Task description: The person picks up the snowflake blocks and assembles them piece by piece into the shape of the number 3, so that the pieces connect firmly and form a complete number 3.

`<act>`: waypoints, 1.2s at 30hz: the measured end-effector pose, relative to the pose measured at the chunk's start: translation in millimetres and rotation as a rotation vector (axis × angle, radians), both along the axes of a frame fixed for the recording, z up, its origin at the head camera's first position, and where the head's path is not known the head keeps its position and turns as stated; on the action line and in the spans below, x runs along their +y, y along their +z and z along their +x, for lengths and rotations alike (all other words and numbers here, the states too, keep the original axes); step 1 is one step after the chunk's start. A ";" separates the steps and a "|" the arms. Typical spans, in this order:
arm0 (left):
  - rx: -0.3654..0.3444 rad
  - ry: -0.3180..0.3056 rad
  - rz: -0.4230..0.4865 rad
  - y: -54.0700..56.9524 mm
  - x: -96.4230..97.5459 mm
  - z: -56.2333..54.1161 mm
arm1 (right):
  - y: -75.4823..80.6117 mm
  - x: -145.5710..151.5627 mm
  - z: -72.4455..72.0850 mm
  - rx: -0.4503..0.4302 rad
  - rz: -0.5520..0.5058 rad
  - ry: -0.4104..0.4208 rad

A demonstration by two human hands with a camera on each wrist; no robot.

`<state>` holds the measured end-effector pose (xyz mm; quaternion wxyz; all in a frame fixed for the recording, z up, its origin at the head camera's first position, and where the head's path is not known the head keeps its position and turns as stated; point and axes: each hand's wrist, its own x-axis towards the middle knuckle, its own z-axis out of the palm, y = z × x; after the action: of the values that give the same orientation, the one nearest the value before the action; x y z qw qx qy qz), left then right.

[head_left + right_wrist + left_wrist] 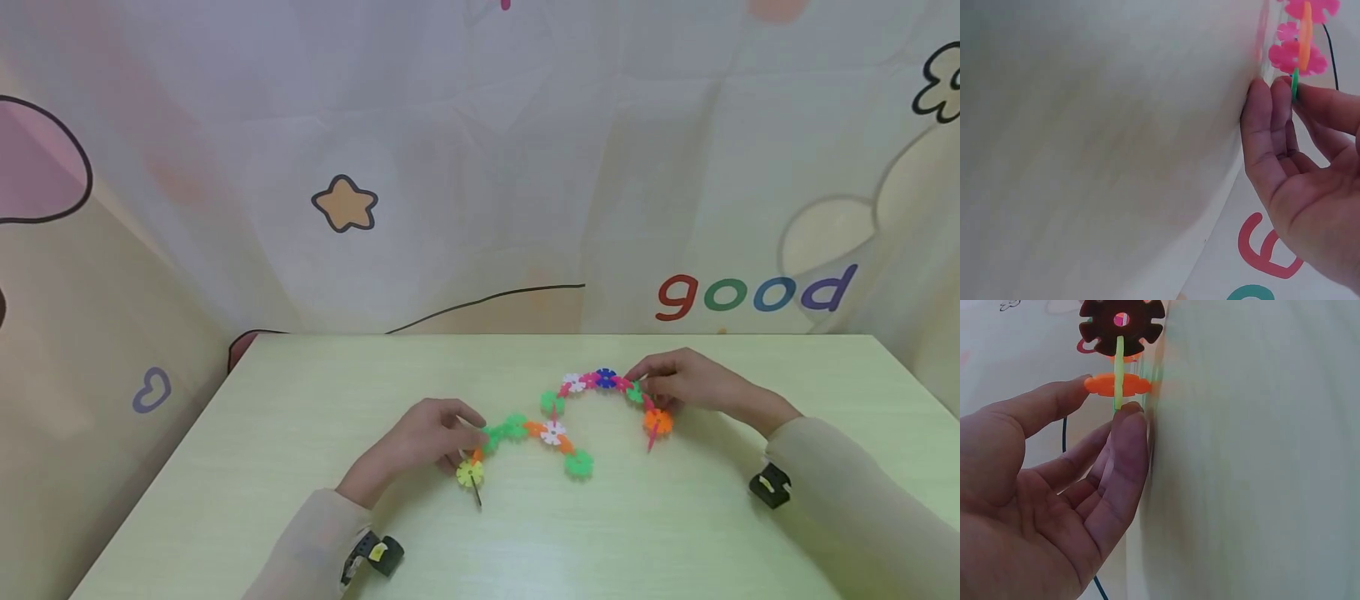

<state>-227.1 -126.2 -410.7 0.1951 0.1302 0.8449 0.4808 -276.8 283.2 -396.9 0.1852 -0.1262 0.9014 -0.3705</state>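
Observation:
A wavy chain of interlocking plastic snowflake discs stands on edge on the table, with two arches that meet at a white disc (553, 433). My left hand (427, 437) holds the left arch near its end, beside a yellow disc (470, 474). In the left wrist view, the thumb touches an orange disc (1102, 384) and a dark disc (1100, 328) stands beyond the fingertips. At the right arch, my right hand (693, 383) pinches a green disc (1295, 84) between thumb and fingers. Pink discs (1297, 57) and an orange disc (658, 422) lie just past it.
The pale table (300, 400) reaches back to a printed cloth backdrop (465, 167) with a star and the word "good". Black wrist cameras (386, 556) are strapped over both sleeves. A green disc (579, 464) ends a short branch between the arches.

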 end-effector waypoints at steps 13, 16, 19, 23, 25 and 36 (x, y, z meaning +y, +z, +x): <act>0.124 0.106 -0.121 5.5 5.5 -0.2 | 9.1 -0.5 -1.3 -0.008 0.141 0.059; 0.239 0.176 -0.173 9.1 7.7 0.2 | 22.3 -6.3 -0.7 0.127 0.212 0.082; 0.417 0.238 -0.228 15.1 13.5 6.0 | 34.2 -18.5 -1.4 0.308 0.226 0.107; 0.602 0.199 -0.250 24.3 32.6 23.2 | 39.9 -37.9 -5.5 0.410 0.201 0.235; 0.615 0.126 -0.243 26.3 47.3 33.1 | 38.2 -45.4 -8.4 0.396 0.209 0.309; 0.501 0.079 -0.355 17.4 107.9 39.5 | 25.7 -50.1 -13.9 0.311 0.233 0.357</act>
<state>-187.7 -18.2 -393.4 -0.0183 0.1754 0.9420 0.2857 -290.7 233.2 -371.2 0.1202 -0.3162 0.9191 -0.2018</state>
